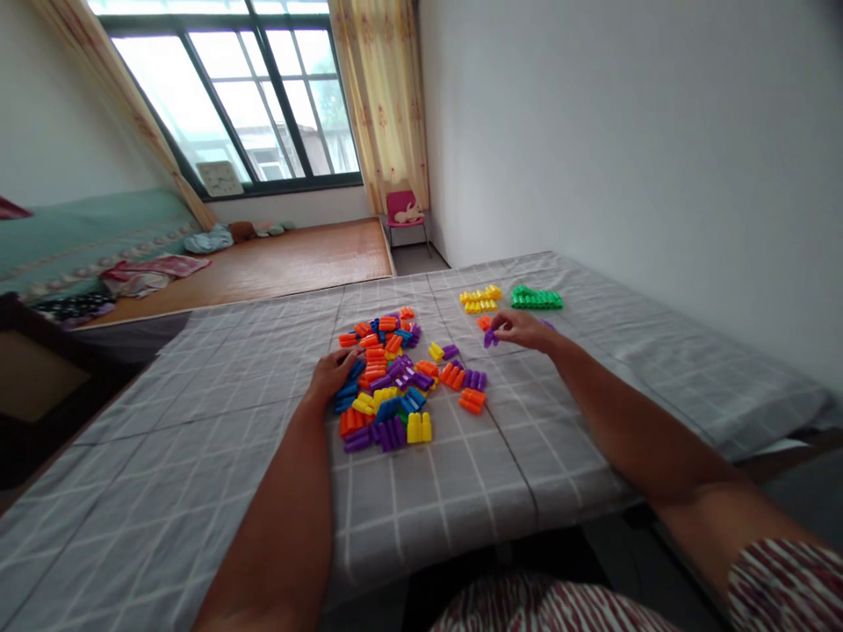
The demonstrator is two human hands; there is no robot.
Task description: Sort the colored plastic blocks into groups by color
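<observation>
A heap of plastic toy blocks in orange, purple, blue and yellow lies on a grey checked cloth. At the heap's left edge rests my left hand, fingers stretched out beside blue blocks, gripping nothing that I can see. My right hand, to the right of the heap, pinches a small purple block between thumb and fingers. An orange block lies just behind that one. Another bit of purple shows past the right wrist, mostly hidden by it.
Yellow blocks sit in rows beyond my right hand, with a row of green blocks beside them. A white wall borders the right side. Farther off stand a low wooden platform and a pink chair.
</observation>
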